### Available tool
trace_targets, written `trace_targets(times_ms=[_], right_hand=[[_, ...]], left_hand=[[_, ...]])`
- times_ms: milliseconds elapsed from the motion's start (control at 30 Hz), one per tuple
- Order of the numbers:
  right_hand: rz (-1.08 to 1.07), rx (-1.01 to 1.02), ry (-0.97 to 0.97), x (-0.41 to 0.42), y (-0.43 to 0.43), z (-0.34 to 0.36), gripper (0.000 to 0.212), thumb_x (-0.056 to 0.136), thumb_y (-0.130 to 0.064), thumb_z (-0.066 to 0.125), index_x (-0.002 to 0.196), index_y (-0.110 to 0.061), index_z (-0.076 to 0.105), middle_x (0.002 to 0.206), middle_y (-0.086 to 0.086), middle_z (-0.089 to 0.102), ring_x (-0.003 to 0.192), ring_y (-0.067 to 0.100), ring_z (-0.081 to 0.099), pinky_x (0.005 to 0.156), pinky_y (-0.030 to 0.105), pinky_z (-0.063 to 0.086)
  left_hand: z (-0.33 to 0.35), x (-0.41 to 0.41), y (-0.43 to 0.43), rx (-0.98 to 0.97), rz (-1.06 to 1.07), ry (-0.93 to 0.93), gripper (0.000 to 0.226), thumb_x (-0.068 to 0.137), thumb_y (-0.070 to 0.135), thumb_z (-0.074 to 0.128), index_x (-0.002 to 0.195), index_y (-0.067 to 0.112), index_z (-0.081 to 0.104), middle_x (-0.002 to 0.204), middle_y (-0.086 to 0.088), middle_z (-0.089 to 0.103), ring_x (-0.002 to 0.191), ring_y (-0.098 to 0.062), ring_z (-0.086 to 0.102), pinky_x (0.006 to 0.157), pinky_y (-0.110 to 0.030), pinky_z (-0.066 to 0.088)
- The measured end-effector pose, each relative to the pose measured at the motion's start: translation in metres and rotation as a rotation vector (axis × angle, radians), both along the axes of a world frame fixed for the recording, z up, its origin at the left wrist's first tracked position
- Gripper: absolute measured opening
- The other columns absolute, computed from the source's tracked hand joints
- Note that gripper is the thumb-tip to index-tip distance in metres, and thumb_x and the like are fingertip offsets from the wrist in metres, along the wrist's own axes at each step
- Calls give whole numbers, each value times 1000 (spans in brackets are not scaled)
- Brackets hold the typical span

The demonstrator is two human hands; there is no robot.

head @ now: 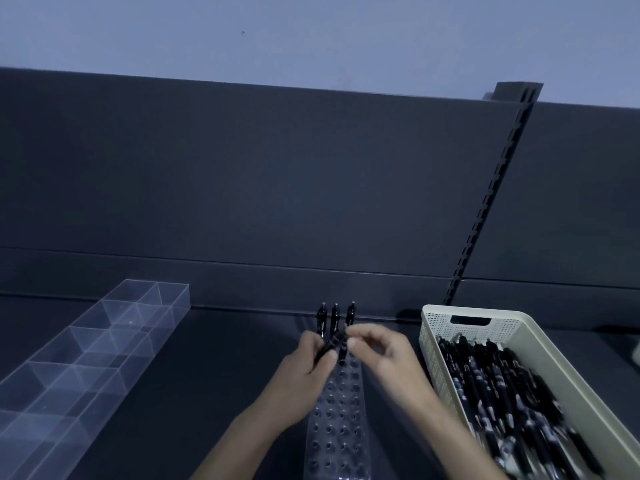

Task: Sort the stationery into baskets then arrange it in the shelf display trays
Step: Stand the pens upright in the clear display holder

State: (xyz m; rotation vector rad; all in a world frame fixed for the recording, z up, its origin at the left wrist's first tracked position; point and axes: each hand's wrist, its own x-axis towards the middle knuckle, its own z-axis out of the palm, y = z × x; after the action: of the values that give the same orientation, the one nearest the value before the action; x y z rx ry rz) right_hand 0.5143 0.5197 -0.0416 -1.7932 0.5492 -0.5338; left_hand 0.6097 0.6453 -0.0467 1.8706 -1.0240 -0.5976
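The left hand is curling its fingers round a black pen while the right hand is pinching its upper end. The pen is slanting above the holed tray, near three pens standing in the far row. A basket of pens is sitting at right

dark shelf | clear divided tray | holed pen tray | cream basket
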Motion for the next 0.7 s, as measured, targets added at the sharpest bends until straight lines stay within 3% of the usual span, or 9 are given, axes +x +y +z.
trace_targets(times_ms=[33, 133, 200, 300, 467, 567, 633, 700], right_hand=[[51, 23, -3, 0, 3, 2, 4, 84, -13, 66, 85, -16, 69, 95, 12, 66, 88, 14, 60, 82, 20, 48], [103, 48, -43, -2, 4, 2, 34, 77, -29, 64, 79, 4, 60, 79, 20, 56, 77, 19, 52, 79, 35, 44], [43, 94, -118, -4, 2, 3, 39, 78, -28, 65, 72, 8, 50, 72, 11, 46, 70, 17, 44, 71, 32, 39], [-70, 200, -211, -7, -1, 5, 23, 87, -9, 62, 68, -4, 49, 64, 6, 39, 60, 9, 37, 59, 18, 35], [43, 159, -34, -7, 3, 0, 21, 87, -5, 60, 67, -6, 53, 61, 7, 50, 59, 11, 45, 57, 15, 39], [-77, 55, -6, -4, -6, 6, 28, 87, -2, 58, 63, -11, 48, 50, -8, 53, 48, 1, 48, 53, 11, 38], [-232, -107, 20, -1, -23, 7, 29, 88, -10, 60, 62, -17, 47, 56, -5, 53, 55, 8, 48, 58, 22, 39], [-326, -230, 84, 3, -35, 7, 28, 87, -19, 62, 63, -20, 46, 61, -4, 54, 61, 15, 49, 62, 31, 38]], left_hand=[[1, -4, -3, 7, -20, 75, 14, 99, 29, 37, 88, 21, 36, 66, 5, 47, 56, -3, 42, 61, -21, 37], [6, -12, -5, 0, -113, 259, 11, 100, 22, 33, 93, 15, 37, 66, 2, 56, 47, -2, 43, 57, -21, 38], [6, -12, -4, -37, -145, 281, 8, 99, 17, 37, 94, 13, 40, 73, -1, 61, 50, -4, 47, 56, -20, 41], [-1, -11, -1, -101, -73, 263, 6, 93, 7, 49, 89, 10, 50, 76, -3, 59, 58, -4, 52, 58, -19, 46], [-9, -15, -5, -174, 27, 281, 23, 92, 0, 48, 78, 10, 63, 65, 5, 62, 57, -5, 56, 62, -17, 47], [-17, -9, -3, -71, 70, 57, 21, 92, 11, 53, 106, 19, 68, 99, 10, 68, 89, 4, 61, 80, -8, 44], [-27, 0, 2, 93, 62, -264, 33, 94, 23, 52, 127, 20, 57, 128, 7, 56, 119, -2, 48, 98, -10, 35], [-33, 2, 5, 239, -35, -438, 43, 95, 32, 49, 136, 22, 46, 146, 6, 39, 137, -6, 29, 109, -18, 23]])
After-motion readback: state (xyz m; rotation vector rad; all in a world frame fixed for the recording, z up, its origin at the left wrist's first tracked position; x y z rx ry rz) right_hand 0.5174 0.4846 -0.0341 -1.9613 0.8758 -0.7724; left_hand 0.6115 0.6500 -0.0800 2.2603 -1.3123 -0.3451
